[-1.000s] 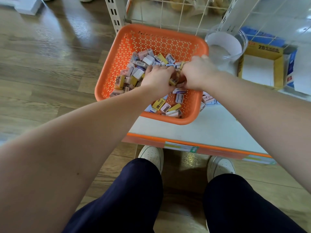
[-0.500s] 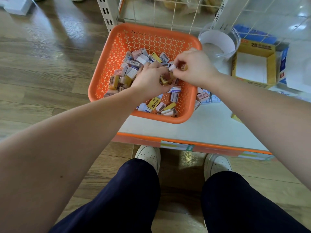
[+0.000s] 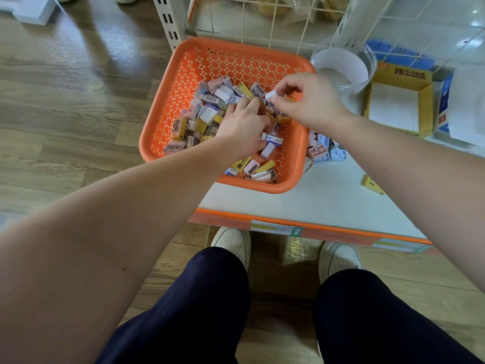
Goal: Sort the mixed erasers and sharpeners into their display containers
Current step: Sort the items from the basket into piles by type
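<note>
The right hand [image 3: 312, 103] pinches a small white piece [image 3: 271, 95] over the orange basket [image 3: 183, 74]; the left hand [image 3: 241, 127] curls into the pile [image 3: 210, 111] (what it holds, if anything, is hidden).

The fingers of the left hand [image 3: 242, 127] are buried in the pile [image 3: 210, 111] inside the orange basket [image 3: 168, 106]; we cannot confirm any grip. The small white piece [image 3: 271, 95] pinched by the right hand [image 3: 312, 101] is too small to identify as eraser or sharpener. The right forearm [image 3: 393, 158] covers part of the loose items [image 3: 319, 152] on the shelf [image 3: 301, 206]. Most wrapper print is unreadable.
</note>
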`<action>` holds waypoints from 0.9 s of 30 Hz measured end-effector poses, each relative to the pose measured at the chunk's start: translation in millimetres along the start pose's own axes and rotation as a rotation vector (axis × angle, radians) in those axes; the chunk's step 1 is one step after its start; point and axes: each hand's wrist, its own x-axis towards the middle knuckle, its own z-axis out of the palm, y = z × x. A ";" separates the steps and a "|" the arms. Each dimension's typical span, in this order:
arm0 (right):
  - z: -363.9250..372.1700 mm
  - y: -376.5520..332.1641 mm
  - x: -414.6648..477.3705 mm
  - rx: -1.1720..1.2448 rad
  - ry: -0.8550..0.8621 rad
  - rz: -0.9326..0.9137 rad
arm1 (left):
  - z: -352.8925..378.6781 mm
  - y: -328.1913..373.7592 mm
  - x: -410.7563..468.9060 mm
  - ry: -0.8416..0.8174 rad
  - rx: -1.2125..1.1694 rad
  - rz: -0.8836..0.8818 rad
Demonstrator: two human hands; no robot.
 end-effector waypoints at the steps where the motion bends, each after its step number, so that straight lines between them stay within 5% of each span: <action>1: -0.3 -0.3 -0.2 0.015 0.000 0.008 | -0.1 0.6 0.2 0.006 0.014 0.013; 7: -3.6 11.6 -21.7 0.197 0.270 0.054 | -3.9 -3.9 2.4 0.051 -0.057 0.036; 12: -31.7 32.8 -32.6 0.150 0.383 0.144 | -19.3 -2.8 3.2 0.235 -0.369 -0.188; 16: -48.4 57.6 -47.2 0.110 0.365 0.206 | -29.2 18.0 11.8 0.391 -0.546 -0.211; 23: -80.7 98.8 -89.1 -0.030 0.206 0.311 | -28.5 93.1 31.5 0.335 -0.653 -0.020; 27: -109.2 128.9 -118.0 -0.101 0.225 0.349 | -24.1 128.5 40.5 0.318 -0.512 0.050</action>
